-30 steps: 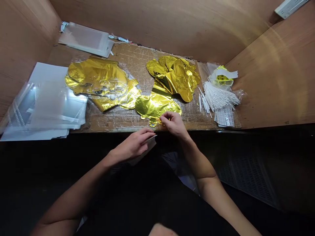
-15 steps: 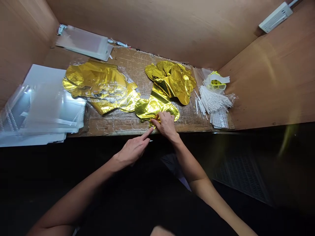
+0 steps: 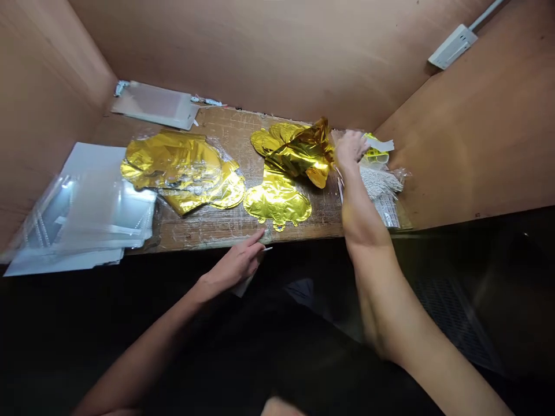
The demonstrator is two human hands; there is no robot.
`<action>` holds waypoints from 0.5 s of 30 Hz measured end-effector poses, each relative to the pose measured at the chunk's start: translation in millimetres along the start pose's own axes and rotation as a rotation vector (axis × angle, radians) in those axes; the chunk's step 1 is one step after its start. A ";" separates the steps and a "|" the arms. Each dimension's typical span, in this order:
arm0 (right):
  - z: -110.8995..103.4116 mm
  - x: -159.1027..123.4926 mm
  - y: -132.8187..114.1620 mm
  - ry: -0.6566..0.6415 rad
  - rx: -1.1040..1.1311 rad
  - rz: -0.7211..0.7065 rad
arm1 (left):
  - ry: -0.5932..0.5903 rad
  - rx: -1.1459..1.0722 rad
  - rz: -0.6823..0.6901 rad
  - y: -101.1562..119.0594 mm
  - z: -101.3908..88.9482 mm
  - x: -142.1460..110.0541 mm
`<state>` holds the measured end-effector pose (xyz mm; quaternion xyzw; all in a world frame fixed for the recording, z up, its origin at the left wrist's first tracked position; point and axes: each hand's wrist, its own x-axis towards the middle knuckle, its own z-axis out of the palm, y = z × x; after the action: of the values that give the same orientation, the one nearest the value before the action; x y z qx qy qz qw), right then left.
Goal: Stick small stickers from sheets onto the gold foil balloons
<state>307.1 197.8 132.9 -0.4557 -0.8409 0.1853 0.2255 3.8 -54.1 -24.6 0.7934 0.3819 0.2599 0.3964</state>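
Observation:
My left hand rests just below the table's front edge, gripping a thin white plastic piece whose far end pokes out past the fingers. My right hand is blurred, reaching over the far right of the table, close to a bundle of white sticks. Just left of that hand lies a crumpled heap of gold foil balloons. A single gold foil balloon lies flat near the front edge, apart from both hands. Another gold foil pile sits to the left.
The rough wooden tabletop is boxed in by plywood walls, with a white power socket high on the right. A stack of clear plastic bags lies at the left, and more sleeves lie at the back.
My right hand has let go of the flat gold balloon and moved right and away to the white sticks. The heap behind it now stands more bunched up. My left hand has barely moved.

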 end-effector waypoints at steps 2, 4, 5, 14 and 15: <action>-8.9 -2.3 -0.8 0.077 0.021 0.027 | 0.074 -0.139 -0.097 -1.4 -8.4 -1.4; 11.1 -26.8 -15.1 0.075 0.089 0.039 | 0.202 -0.341 -0.246 0.8 -19.5 -0.9; 28.7 -45.8 -25.9 0.013 0.166 0.033 | 0.277 -0.450 -0.302 3.1 -25.5 0.3; 177.2 -216.5 -113.6 0.014 1.121 0.389 | 0.817 -0.140 -0.192 10.5 -4.4 6.4; 189.2 -226.4 -119.6 0.095 1.143 0.410 | 0.708 -0.061 -0.074 8.7 9.5 7.7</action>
<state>231.1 -76.4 -9.8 -0.4229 -0.4924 0.6266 0.4314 18.5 -55.4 -21.8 0.6277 0.5163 0.5152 0.2721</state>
